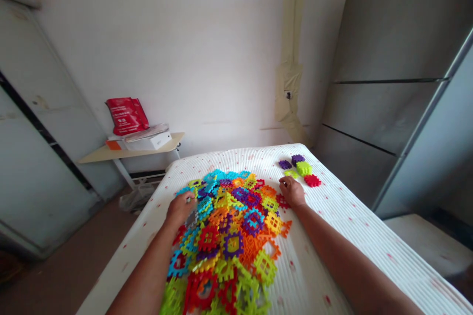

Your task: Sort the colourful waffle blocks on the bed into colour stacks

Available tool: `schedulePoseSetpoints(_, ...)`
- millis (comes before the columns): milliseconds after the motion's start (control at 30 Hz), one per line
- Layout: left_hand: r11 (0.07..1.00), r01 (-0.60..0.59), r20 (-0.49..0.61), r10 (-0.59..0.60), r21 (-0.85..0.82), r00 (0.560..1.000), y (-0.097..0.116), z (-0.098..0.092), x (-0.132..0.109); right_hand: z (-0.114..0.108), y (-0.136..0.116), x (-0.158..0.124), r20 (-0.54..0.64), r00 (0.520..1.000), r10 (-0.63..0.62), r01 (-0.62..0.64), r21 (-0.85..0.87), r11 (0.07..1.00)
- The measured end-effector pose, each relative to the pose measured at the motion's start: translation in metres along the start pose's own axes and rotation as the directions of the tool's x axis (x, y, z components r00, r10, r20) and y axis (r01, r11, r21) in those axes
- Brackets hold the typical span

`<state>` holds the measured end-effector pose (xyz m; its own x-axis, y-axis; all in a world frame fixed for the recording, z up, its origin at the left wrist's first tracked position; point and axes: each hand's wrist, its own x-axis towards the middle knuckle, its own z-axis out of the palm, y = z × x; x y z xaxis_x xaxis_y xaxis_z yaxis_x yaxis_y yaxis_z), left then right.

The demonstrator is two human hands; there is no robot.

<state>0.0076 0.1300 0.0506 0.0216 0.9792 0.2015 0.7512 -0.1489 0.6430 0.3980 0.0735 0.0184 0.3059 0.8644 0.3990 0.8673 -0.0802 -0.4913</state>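
Note:
A broad heap of colourful plastic interlocking building pieces (232, 245) with notched edges lies on the table. At the heap's left edge is my left hand (180, 208), its fingers curled in; whether a piece is between them is hidden. My right hand (293, 192) hovers at the right side, its fingers loosely bent and a little apart, with no piece visible in them. A red piece (283, 201) lies just below that hand. Beyond it sit a flat lime piece (291, 173), a lime stack (304, 169), a red stack (312, 180), and purple pieces (297, 159).
The table (354, 236) has a white ribbed cover with small red marks. At the back left, a side table (98, 155) bears a white box (150, 141) and a red bag (127, 115). A grey refrigerator (380, 69) stands to the right.

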Motion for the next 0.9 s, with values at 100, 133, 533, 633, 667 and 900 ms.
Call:
schedulePoseSetpoints(100, 0.991, -0.006, -0.014, 0.004, -0.130, 1.000, 0.011, -0.010, -0.009, -0.002, -0.002, 0.000, 0.022, 1.000, 0.017, -0.017, -0.004, 1.000)
schedulePoseSetpoints(133, 0.979, -0.002, -0.004, 0.001, -0.201, 1.000, 0.016, -0.013, -0.013, -0.002, -0.002, 0.000, 0.029, 0.999, 0.021, -0.020, -0.005, 1.000)
schedulePoseSetpoints(533, 0.924, -0.227, -0.123, 0.198, -0.308, 0.972, 0.059, -0.012, -0.076, -0.005, -0.005, -0.001, 0.094, 0.995, 0.038, -0.035, -0.042, 0.999)
schedulePoseSetpoints(633, 0.927, -0.276, -0.195, 0.231, -0.253, 0.953, 0.061, -0.002, -0.083, -0.005, -0.004, -0.001, 0.092, 0.995, 0.035, -0.031, -0.042, 0.999)
schedulePoseSetpoints(667, 0.927, -0.295, -0.228, 0.243, -0.233, 0.943, 0.061, 0.000, -0.085, -0.005, -0.004, -0.001, 0.089, 0.995, 0.037, -0.034, -0.041, 0.999)
schedulePoseSetpoints(900, 0.880, -0.474, -0.345, 0.453, 0.024, 0.822, 0.066, 0.009, -0.098, -0.007, -0.019, -0.011, -0.023, 0.996, -0.084, 0.087, 0.175, 0.981)
